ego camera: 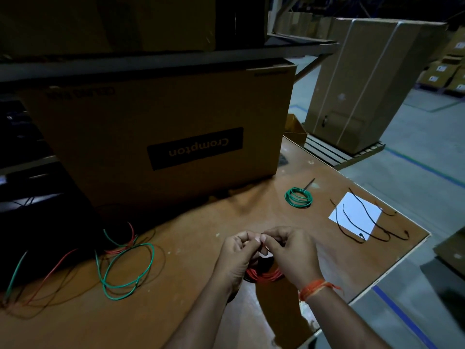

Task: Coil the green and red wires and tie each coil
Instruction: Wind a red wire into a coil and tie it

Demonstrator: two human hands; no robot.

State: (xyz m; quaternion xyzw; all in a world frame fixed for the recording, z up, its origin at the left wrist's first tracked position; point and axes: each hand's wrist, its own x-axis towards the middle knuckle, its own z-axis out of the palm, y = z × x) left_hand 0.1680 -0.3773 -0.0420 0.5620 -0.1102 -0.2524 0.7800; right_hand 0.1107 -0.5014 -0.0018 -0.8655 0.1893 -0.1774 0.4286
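Note:
A red wire coil (264, 275) hangs between my two hands above the table. My left hand (239, 255) and my right hand (289, 253) meet at the top of the coil, fingers curled, pinching it and a thin dark tie at the same spot. A tied green coil (298, 196) lies farther back on the right. Loose green wire (125, 268) and loose red wire (60, 263) sprawl over the table's left side.
A white sheet (357, 212) with several thin black ties (352, 222) lies at the right, near the table edge (392, 268). A large cardboard box (161, 137) stands at the back of the brown table. More boxes sit on the floor beyond.

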